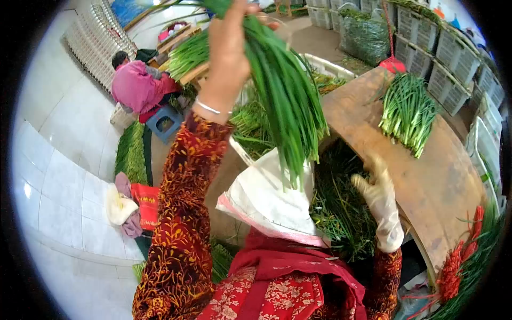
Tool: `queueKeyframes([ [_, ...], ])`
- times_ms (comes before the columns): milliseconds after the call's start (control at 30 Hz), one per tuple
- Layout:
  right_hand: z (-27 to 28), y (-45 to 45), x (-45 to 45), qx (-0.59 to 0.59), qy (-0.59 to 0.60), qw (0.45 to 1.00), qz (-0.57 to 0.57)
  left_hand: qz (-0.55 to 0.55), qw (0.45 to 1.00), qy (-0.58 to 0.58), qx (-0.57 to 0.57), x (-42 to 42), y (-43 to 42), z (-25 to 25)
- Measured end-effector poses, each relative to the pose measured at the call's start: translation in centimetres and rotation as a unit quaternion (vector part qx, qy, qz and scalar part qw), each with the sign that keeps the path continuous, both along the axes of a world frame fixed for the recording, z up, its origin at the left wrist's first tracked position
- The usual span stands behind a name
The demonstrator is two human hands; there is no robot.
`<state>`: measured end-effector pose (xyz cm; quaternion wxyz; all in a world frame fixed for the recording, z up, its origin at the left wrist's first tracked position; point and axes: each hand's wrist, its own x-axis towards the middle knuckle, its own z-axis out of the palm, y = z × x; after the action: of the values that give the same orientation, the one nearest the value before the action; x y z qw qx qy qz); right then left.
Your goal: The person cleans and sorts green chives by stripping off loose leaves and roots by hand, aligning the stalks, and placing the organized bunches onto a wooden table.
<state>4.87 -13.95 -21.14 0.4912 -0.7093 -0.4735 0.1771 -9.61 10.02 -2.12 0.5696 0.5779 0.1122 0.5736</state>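
My left hand [229,58] is raised and closed around a long bunch of green chives [288,106], whose leaves hang down to the right over a white sheet. My right hand [380,197], in a pale glove, is held beside the wooden board's edge. Its fingers are apart with nothing between them. Beneath it, to the left, lies a dark heap of loose green leaves [341,208]. On the wooden board [426,181] rests another bunch of chives [409,112] with pale stem ends. The white sheet [272,197] spreads over my lap.
Red ties [453,272] hang at the board's right edge by more greens. Behind stand stacked grey crates [458,58] and a stuffed plastic bag [365,40]. A person in pink [136,88] sits at upper left near a blue stool [164,122]. A red bag [145,205] lies left.
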Motion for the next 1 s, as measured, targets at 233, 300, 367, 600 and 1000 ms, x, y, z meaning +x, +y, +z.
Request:
queueKeyframes([
  [233, 10.9, 8.4, -1.9, 0.345, -0.138, 0.925, -0.078, 0.047, 0.970, 0.084, 0.225, 6.9, -6.9, 1.5],
  [300, 11.3, 9.6, -1.7, 0.358, -0.105, 0.922, -0.101, -0.029, 0.970, 0.045, 0.238, 8.6, -7.5, 0.6],
  [367, 11.4, 10.1, -1.2, 0.404, 0.019, 0.912, -0.074, 0.018, 0.961, 0.099, 0.258, 9.2, -9.2, 0.2],
  [600, 12.4, 5.2, 2.7, 0.298, 0.346, 0.873, 0.169, -0.195, 0.905, 0.188, 0.328, 9.3, -9.6, 0.6],
  [1000, 1.7, 4.6, 3.3, 0.008, 0.235, 0.914, 0.331, -0.267, 0.957, 0.094, -0.064, 6.2, -1.6, -4.9],
])
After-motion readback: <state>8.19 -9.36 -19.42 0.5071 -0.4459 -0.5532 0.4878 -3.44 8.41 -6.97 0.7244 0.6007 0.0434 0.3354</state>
